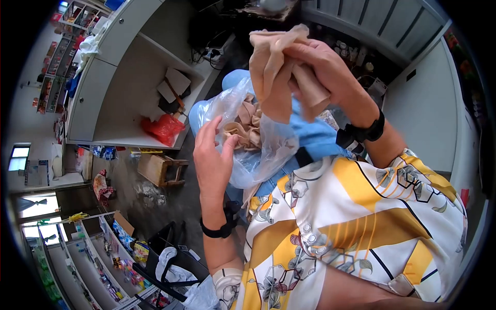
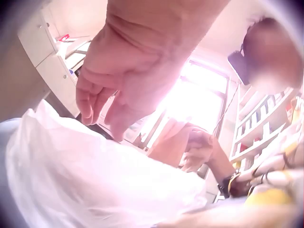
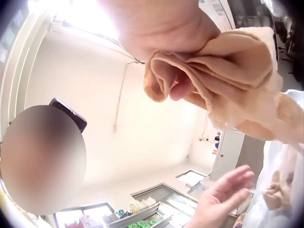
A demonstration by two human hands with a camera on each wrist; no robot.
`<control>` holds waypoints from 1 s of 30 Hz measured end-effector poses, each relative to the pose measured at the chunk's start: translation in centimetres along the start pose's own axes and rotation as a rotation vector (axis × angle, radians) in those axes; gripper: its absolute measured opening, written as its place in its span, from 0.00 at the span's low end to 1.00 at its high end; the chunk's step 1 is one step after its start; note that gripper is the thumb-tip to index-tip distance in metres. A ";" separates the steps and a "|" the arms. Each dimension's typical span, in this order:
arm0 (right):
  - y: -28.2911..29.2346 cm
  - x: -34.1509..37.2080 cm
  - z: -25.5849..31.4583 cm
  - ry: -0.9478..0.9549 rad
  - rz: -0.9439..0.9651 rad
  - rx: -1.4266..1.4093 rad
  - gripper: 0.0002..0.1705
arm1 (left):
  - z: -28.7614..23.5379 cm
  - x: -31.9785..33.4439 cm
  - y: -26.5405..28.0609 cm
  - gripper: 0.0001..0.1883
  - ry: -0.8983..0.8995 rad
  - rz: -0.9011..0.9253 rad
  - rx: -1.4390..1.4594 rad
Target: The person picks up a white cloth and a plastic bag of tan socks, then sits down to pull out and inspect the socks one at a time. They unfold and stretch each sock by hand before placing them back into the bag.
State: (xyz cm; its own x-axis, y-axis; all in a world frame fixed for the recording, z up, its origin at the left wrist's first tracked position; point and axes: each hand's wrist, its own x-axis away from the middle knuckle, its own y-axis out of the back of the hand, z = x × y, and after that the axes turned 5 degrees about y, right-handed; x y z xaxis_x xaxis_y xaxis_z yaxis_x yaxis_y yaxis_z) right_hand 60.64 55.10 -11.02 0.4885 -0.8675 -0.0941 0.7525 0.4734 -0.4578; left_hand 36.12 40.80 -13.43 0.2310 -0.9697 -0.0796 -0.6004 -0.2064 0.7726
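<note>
My right hand (image 1: 330,67) grips a bunched piece of beige cloth (image 1: 271,77), raised above the lap. In the right wrist view the soft cloth (image 3: 242,61) hangs in folds, with a fingertip showing among them. A clear plastic bag (image 1: 245,173) sits on the lap with its mouth spread. Inside it lie more crumpled beige cloths (image 1: 250,126). At the near left rim of the bag is my left hand (image 1: 214,163), its thumb and fingers apart and holding nothing. The left wrist view shows that hand (image 2: 137,76) just over the whitish bag (image 2: 95,175).
The bag rests on legs in light blue jeans (image 1: 315,137). Left of them stands a white cabinet (image 1: 119,124) with a red plastic bag (image 1: 163,129) in its open part. A wooden stool (image 1: 160,170) and stocked shelves (image 1: 93,268) are farther left.
</note>
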 end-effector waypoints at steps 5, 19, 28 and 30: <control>-3.9 0.3 -0.2 -0.066 0.194 -0.092 0.18 | -5.4 -1.4 1.5 0.56 -0.268 0.068 0.381; 0.8 -2.3 -2.7 -0.235 0.034 0.196 0.24 | -0.7 -0.9 7.5 0.13 0.194 0.163 1.238; 2.0 -3.7 -7.3 -0.456 -0.172 -0.567 0.19 | 2.1 0.1 9.7 0.20 0.249 0.002 1.226; 3.0 -3.8 -8.6 -0.488 -0.021 -0.668 0.15 | 1.7 -0.2 9.3 0.21 0.275 -0.021 1.219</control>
State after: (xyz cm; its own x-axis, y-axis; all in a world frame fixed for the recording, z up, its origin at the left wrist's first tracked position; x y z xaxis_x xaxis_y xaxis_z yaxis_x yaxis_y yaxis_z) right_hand 57.23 58.50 -19.63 0.7295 -0.6388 0.2445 0.4183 0.1339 -0.8984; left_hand 29.20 38.82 -7.27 0.3133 -0.9356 0.1627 -0.8782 -0.3506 -0.3254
